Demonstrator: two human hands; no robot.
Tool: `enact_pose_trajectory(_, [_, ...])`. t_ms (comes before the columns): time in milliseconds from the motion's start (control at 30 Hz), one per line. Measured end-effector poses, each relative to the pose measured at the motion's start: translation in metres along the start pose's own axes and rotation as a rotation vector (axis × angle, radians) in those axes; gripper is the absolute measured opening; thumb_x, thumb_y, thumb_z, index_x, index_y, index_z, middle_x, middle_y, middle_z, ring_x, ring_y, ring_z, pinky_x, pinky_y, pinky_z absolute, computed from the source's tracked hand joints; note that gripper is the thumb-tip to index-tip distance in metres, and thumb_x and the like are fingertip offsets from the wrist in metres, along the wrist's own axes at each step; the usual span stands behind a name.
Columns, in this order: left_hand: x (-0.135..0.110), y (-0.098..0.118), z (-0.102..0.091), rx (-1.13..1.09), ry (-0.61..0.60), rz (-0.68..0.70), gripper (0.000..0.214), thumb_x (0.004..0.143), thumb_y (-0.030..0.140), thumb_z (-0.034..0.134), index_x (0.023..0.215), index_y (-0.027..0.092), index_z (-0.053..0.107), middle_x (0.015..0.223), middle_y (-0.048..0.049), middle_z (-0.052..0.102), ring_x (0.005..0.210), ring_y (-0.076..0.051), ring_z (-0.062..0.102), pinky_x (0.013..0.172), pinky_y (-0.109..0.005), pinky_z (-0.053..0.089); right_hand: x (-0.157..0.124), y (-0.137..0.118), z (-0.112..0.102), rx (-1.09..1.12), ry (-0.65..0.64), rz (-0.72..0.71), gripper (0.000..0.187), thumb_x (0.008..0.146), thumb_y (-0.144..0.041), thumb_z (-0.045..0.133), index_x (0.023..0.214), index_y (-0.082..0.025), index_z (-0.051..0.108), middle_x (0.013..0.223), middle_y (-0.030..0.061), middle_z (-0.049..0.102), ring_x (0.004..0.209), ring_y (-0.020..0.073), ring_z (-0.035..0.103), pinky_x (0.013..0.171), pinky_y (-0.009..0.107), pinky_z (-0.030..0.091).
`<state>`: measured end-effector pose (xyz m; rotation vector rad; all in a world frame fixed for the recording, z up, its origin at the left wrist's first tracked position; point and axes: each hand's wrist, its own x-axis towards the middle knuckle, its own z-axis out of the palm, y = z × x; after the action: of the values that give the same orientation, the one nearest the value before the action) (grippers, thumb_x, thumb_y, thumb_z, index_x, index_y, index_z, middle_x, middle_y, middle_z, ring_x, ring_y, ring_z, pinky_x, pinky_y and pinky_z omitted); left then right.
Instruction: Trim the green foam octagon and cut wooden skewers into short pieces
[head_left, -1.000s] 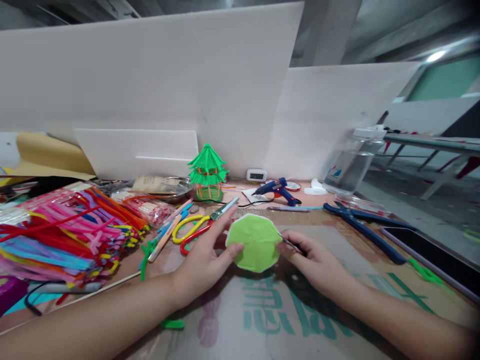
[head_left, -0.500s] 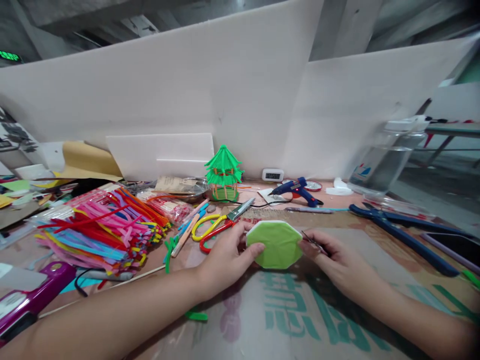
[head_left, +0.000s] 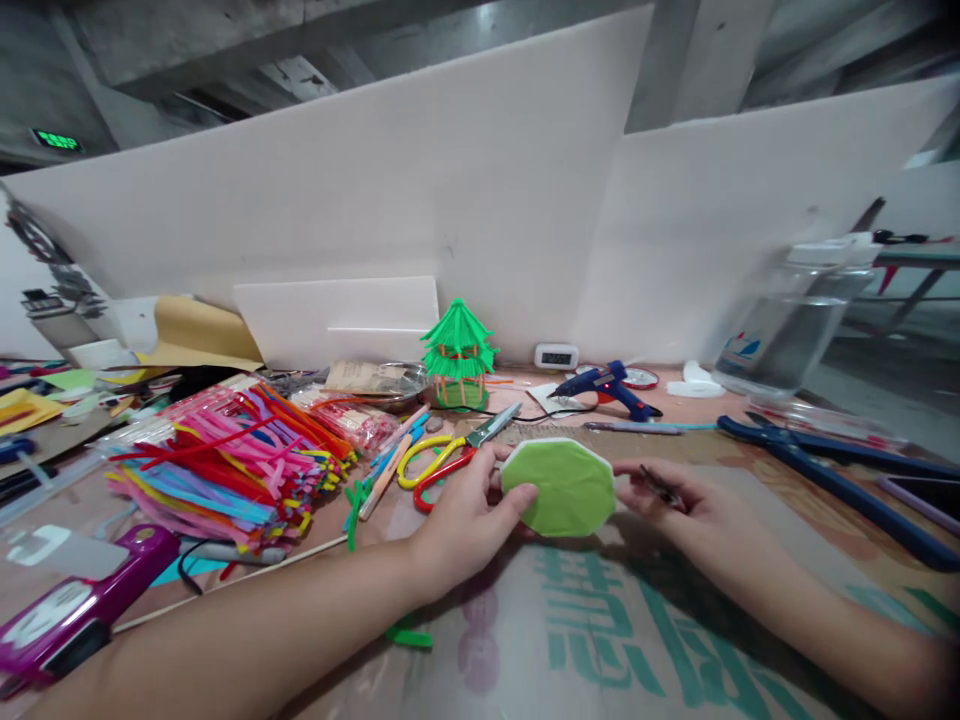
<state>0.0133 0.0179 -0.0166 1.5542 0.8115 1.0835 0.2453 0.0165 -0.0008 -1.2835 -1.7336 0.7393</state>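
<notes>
Left hand (head_left: 472, 520) gripping a wrinkled lime-green many-sided piece (head_left: 562, 490), white-edged, right hand (head_left: 694, 515) gripping a small dark tool (head_left: 661, 487), tiered green model (head_left: 460, 350) behind.

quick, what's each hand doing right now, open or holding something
Left hand: closed, thumb and fingers holding the green disc.
Right hand: closed on a small dark tool, type unclear, beside the disc's edge.
</notes>
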Motion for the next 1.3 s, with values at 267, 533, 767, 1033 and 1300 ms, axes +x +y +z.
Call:
enact_pose_trajectory(267, [0.002, 0.003, -0.003, -0.119, 0.017, 0.015, 0.039, 0.088, 0.053, 0.054, 0.104, 0.019, 0.045, 0.087, -0.0031, 0.061, 0.073, -0.014, 0.063, 0.065, -0.027, 0.052, -0.003, 0.0, 0.003, 0.165, -0.02, 0.082, 0.044, 0.079, -0.062, 0.057, 0.07, -0.02, 0.051, 0.053, -0.0047, 0.042, 0.045, 0.0094, 0.037, 0.042, 0.023, 0.033])
enact_pose_trajectory(533, [0.004, 0.009, -0.006, 0.079, 0.06, 0.069, 0.048, 0.094, 0.053, 0.037, 0.069, 0.015, 0.055, 0.069, -0.0039, 0.058, 0.069, -0.015, 0.057, 0.069, -0.028, 0.047, 0.001, 0.002, 0.004, 0.266, -0.019, 0.165, 0.047, 0.074, -0.066, 0.061, 0.072, -0.02, 0.048, 0.051, -0.0072, 0.035, 0.044, 0.0077, 0.03, 0.041, 0.021, 0.025])
enact_pose_trajectory(767, [0.007, 0.005, -0.007, 0.202, 0.109, 0.037, 0.03, 0.092, 0.036, 0.048, 0.078, 0.015, 0.063, 0.073, -0.0017, 0.062, 0.072, -0.015, 0.058, 0.066, -0.024, 0.045, 0.003, 0.006, 0.003, 0.197, -0.003, 0.143, 0.051, 0.072, -0.07, 0.059, 0.068, -0.02, 0.047, 0.052, -0.0058, 0.038, 0.046, 0.0087, 0.032, 0.043, 0.023, 0.026])
enact_pose_trajectory(1033, [0.006, 0.011, -0.008, 0.194, 0.117, 0.004, 0.032, 0.089, 0.038, 0.052, 0.071, 0.014, 0.063, 0.07, -0.0023, 0.063, 0.066, -0.014, 0.058, 0.06, -0.023, 0.044, 0.002, 0.002, 0.001, 0.199, -0.016, 0.138, 0.047, 0.077, -0.066, 0.056, 0.073, -0.021, 0.046, 0.053, -0.0067, 0.037, 0.047, 0.0091, 0.03, 0.046, 0.023, 0.026])
enact_pose_trajectory(1300, [0.008, 0.003, -0.008, 0.159, 0.156, 0.054, 0.025, 0.093, 0.035, 0.046, 0.087, 0.016, 0.061, 0.083, -0.0039, 0.064, 0.075, -0.015, 0.06, 0.071, -0.026, 0.049, 0.001, 0.006, 0.004, 0.193, -0.038, 0.083, 0.043, 0.08, -0.063, 0.054, 0.071, -0.021, 0.047, 0.053, -0.0063, 0.037, 0.047, 0.0092, 0.031, 0.046, 0.024, 0.027])
